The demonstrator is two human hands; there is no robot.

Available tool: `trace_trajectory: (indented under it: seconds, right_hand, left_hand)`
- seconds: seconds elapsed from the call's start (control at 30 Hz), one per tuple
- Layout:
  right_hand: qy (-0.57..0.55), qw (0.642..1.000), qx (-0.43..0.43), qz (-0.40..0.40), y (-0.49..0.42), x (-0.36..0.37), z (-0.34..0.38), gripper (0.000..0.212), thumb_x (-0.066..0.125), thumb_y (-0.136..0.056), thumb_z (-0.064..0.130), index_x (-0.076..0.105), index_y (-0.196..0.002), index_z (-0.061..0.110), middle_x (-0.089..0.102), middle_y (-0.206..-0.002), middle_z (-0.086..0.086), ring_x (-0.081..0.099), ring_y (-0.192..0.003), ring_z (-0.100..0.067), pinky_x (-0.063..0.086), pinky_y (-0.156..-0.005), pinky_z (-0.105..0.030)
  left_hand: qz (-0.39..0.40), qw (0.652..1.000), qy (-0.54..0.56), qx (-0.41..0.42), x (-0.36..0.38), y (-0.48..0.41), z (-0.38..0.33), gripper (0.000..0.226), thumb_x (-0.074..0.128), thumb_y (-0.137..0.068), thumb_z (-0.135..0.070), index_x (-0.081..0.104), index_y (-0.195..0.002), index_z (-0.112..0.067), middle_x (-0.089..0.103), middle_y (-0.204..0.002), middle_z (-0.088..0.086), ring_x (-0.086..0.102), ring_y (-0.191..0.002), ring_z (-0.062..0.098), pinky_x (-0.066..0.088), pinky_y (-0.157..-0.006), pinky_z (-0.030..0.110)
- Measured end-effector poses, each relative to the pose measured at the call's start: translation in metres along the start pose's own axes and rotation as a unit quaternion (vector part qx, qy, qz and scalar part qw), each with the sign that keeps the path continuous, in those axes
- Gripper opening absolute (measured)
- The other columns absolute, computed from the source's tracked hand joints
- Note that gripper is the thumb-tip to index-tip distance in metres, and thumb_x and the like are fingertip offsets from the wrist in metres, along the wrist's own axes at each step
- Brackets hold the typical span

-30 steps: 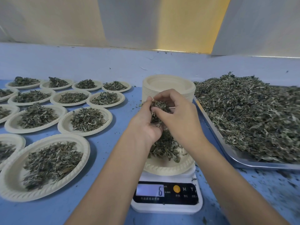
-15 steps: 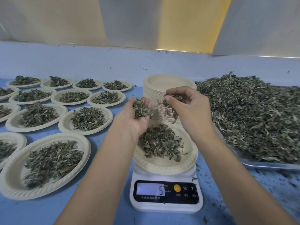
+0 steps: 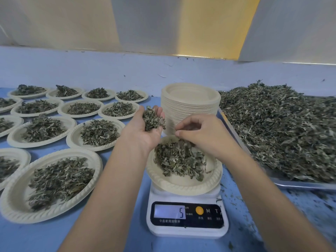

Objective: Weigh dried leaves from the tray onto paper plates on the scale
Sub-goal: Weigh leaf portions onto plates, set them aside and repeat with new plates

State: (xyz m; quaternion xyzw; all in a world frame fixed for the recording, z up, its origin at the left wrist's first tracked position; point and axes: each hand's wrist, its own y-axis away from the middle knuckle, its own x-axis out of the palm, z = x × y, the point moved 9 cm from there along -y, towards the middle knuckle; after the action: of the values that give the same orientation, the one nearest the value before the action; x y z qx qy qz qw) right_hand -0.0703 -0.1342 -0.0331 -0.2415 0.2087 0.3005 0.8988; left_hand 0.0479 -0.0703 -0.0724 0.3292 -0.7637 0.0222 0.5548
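A paper plate (image 3: 183, 186) with a small heap of dried leaves (image 3: 178, 160) sits on the white scale (image 3: 187, 228), whose display reads 5. My left hand (image 3: 143, 131) is palm up just left of the plate, and a clump of leaves (image 3: 152, 119) lies on its relaxed fingers. My right hand (image 3: 205, 137) hovers over the plate's far edge with fingers and thumb curled into a pinch. Blurred leaves drop from it onto the heap. The metal tray (image 3: 300, 185) on the right holds a large pile of dried leaves (image 3: 276, 128).
A tall stack of empty paper plates (image 3: 190, 102) stands right behind the scale. Several filled plates (image 3: 54, 180) cover the blue table to the left. Leaf crumbs litter the table (image 3: 309, 206) in front of the tray. A pale wall runs along the back.
My hands came apart over the plate. The left turned palm up with a clump of leaves, the right dropped closer to the plate, sprinkling. The display went from 6 to 5.
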Motion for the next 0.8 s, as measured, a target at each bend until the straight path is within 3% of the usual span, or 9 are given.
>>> trace_trajectory:
  seconds: [0.1,0.2,0.3,0.4,0.53,0.67,0.8]
  right_hand:
    - [-0.012,1.0,0.015,-0.006,0.001,-0.001,-0.001,0.012,0.068,-0.081,0.027,0.074,-0.071,0.024,0.072,-0.07,0.013,0.068,-0.078,-0.01,0.053,-0.086,-0.04]
    - [-0.021,0.999,0.029,-0.016,0.003,-0.006,-0.001,0.018,0.058,-0.085,0.025,0.073,-0.075,0.025,0.072,-0.066,0.01,0.067,-0.084,-0.028,0.052,-0.086,-0.043]
    - [-0.069,0.996,0.032,-0.039,0.003,-0.011,-0.001,0.015,0.06,-0.087,0.02,0.072,-0.079,0.023,0.073,-0.07,0.005,0.071,-0.074,-0.012,0.055,-0.082,-0.035]
    - [-0.086,0.993,0.001,-0.077,0.002,-0.016,0.004,0.009,0.066,-0.086,0.018,0.072,-0.086,0.025,0.073,-0.084,0.005,0.068,-0.083,-0.007,0.053,-0.085,-0.027]
    - [-0.107,0.99,-0.061,-0.073,0.004,-0.01,0.019,0.022,0.074,-0.081,0.025,0.068,-0.102,0.03,0.069,-0.096,0.013,0.063,-0.08,0.004,0.051,-0.077,-0.016]
    - [-0.073,0.994,-0.07,-0.049,0.005,0.003,0.025,0.035,0.079,-0.074,0.028,0.066,-0.106,0.036,0.067,-0.105,0.011,0.06,-0.085,-0.002,0.052,-0.083,-0.023]
    - [-0.068,0.993,-0.067,-0.067,0.006,0.003,0.025,0.032,0.079,-0.073,0.022,0.07,-0.103,0.028,0.07,-0.095,0.011,0.062,-0.08,-0.001,0.054,-0.079,-0.023]
  left_hand:
    - [0.002,1.0,-0.012,-0.005,0.002,0.0,0.003,0.039,0.044,-0.1,-0.027,0.054,-0.077,0.002,0.058,-0.072,0.006,0.057,-0.064,0.014,0.048,-0.077,0.023]
    - [0.002,1.0,-0.027,-0.009,0.002,-0.002,0.005,0.037,0.044,-0.1,-0.028,0.055,-0.08,0.001,0.059,-0.075,0.006,0.058,-0.066,0.013,0.047,-0.078,0.023]
    - [0.008,0.999,-0.041,-0.016,0.002,-0.002,0.007,0.034,0.044,-0.1,-0.027,0.056,-0.084,0.0,0.06,-0.077,0.006,0.058,-0.068,0.013,0.049,-0.08,0.024]
    - [0.025,0.998,-0.056,-0.023,0.006,-0.001,0.011,0.032,0.044,-0.1,-0.024,0.054,-0.082,0.001,0.059,-0.075,0.007,0.057,-0.068,0.015,0.05,-0.079,0.027]
    - [0.045,0.993,-0.109,-0.023,0.012,0.004,0.019,0.027,0.046,-0.099,-0.018,0.053,-0.078,-0.001,0.058,-0.074,0.01,0.056,-0.067,0.017,0.048,-0.071,0.026]
    - [0.033,0.987,-0.157,-0.022,0.011,0.007,0.024,0.019,0.054,-0.094,-0.015,0.055,-0.078,-0.005,0.057,-0.083,0.015,0.056,-0.071,0.023,0.051,-0.072,0.034]
    - [0.034,0.981,-0.191,-0.009,0.012,0.006,0.028,0.015,0.053,-0.095,-0.018,0.055,-0.081,-0.012,0.057,-0.088,0.012,0.057,-0.074,0.024,0.048,-0.074,0.038]
